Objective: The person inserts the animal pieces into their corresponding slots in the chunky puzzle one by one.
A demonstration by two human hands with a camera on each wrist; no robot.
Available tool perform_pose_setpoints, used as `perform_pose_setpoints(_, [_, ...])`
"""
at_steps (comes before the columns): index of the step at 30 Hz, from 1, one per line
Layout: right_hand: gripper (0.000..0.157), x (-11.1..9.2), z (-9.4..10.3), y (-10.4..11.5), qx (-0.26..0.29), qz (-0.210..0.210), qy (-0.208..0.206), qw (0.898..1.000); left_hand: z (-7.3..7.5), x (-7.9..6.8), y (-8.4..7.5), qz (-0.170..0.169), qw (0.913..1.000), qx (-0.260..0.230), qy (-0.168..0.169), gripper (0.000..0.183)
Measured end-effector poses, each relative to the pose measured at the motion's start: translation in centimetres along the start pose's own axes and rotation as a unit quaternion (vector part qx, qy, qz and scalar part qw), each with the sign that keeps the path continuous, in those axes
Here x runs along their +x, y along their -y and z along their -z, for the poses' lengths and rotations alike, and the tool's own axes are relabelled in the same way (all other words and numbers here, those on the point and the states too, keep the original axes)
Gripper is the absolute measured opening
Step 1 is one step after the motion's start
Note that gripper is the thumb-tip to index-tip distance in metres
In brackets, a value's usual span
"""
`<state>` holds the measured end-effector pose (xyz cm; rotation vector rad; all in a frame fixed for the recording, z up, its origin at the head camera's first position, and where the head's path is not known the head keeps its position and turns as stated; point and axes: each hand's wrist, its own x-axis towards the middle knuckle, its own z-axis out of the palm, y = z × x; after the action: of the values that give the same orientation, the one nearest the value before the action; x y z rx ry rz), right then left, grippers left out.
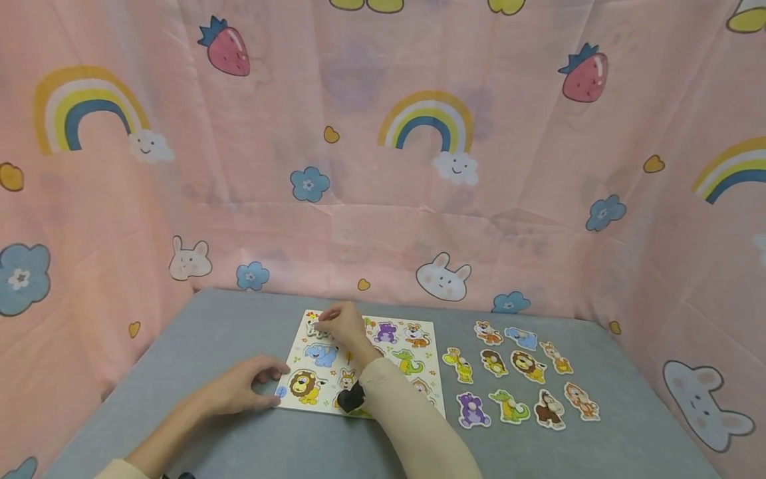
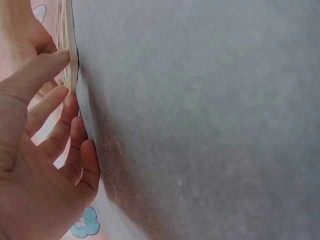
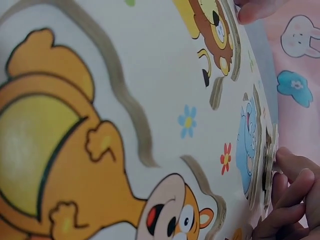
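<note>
My right hand point(image 1: 347, 330) pinches a black-and-white animal puzzle piece point(image 1: 315, 328) over the far left corner of the puzzle board point(image 1: 326, 404). In the right wrist view, the wooden edge of that piece point(image 3: 270, 165) shows between thumb and fingers, beside the blue elephant recess point(image 3: 245, 150). My left hand point(image 1: 248, 386) rests by the board's near left side, thumb and fingertips touching its edge. The left wrist view shows the thumb point(image 2: 47, 70) and loosely bent fingers along the board's pale side point(image 2: 72, 47). The right forearm covers part of the board.
Several loose animal puzzle pieces lie right of the board, among them a giraffe point(image 1: 459, 366), a lion point(image 1: 528, 366), a purple hippo point(image 1: 473, 409) and a crocodile point(image 1: 510, 406). A pink printed curtain point(image 1: 371, 233) hangs behind and beside the grey table point(image 1: 287, 446).
</note>
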<state>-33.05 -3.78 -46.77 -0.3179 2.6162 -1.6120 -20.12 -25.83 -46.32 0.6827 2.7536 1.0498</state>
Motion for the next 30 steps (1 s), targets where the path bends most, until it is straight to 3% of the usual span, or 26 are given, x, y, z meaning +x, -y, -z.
perform_pose_setpoints(22, [0.01, -0.07, -0.07, 0.29, -0.044, -0.012, -0.009, 0.999, 0.03, 0.06, -0.25, 0.005, 1.0, 0.004, 0.0, 0.048])
perform_pose_setpoints(30, [0.01, -0.15, -0.07, 0.33, -0.029, -0.02, -0.005, 0.999, 0.11, 0.04, -0.32, 0.005, 1.0, 0.004, 0.005, 0.047])
